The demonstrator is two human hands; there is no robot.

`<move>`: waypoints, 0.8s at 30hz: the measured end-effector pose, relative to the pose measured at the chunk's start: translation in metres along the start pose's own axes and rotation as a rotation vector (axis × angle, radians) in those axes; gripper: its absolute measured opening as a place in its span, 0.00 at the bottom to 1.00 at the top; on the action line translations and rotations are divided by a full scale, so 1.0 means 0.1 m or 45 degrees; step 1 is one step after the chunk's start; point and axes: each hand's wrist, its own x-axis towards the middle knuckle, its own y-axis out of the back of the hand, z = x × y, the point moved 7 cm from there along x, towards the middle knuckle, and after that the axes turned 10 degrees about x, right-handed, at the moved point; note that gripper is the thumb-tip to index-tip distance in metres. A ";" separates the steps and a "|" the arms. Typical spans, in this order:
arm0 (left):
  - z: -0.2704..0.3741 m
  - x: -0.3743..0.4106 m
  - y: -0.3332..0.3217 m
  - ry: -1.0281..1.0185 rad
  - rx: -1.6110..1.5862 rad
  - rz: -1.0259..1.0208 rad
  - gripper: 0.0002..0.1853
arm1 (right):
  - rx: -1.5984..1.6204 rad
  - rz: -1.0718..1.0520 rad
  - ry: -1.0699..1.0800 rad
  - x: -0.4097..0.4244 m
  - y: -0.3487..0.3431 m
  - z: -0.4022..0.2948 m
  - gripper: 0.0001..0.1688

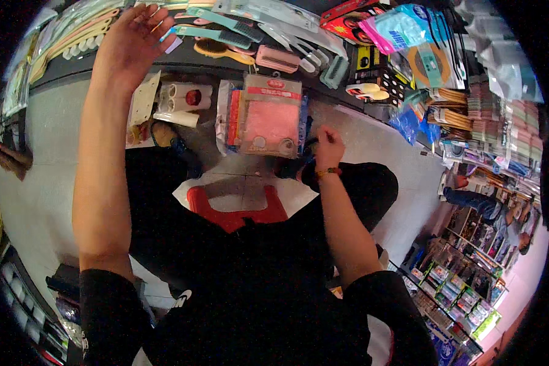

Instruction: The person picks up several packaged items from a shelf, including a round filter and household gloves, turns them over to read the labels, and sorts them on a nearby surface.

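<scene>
My left hand (139, 43) is raised at the front edge of the shelf, open with its fingers apart and slightly bent. A small blue-and-white piece (171, 39) shows beside its thumb; I cannot tell whether they touch. Teal hairbrushes (210, 34) lie just right of that hand. My right hand (330, 146), with a bracelet at the wrist, hangs loosely curled by my right knee; its palm is hidden. Between my feet stands a stack of flat packets, topped by a pink item in a clear-fronted packet (273, 119) with a hanging hook.
White rolls in a pack (185, 97) and a loose white roll (178, 119) lie beside my left foot. Beneath me is a red stool (235, 217). Boxes, a blue-and-pink bag (400, 27) and bundled goods crowd the shelf's right side. Another person (480, 203) is at far right.
</scene>
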 end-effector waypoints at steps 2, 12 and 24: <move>-0.14 0.00 -0.17 0.004 -0.021 -0.228 0.11 | -0.029 -0.093 -0.045 -0.01 0.04 0.25 0.15; -1.04 -0.37 -0.86 0.241 0.413 0.124 0.17 | -0.809 -0.300 -0.182 -0.04 -0.73 0.08 0.44; -0.90 -0.45 -1.27 0.143 0.615 0.043 0.14 | -0.731 -0.250 0.082 -0.01 -0.51 0.38 0.24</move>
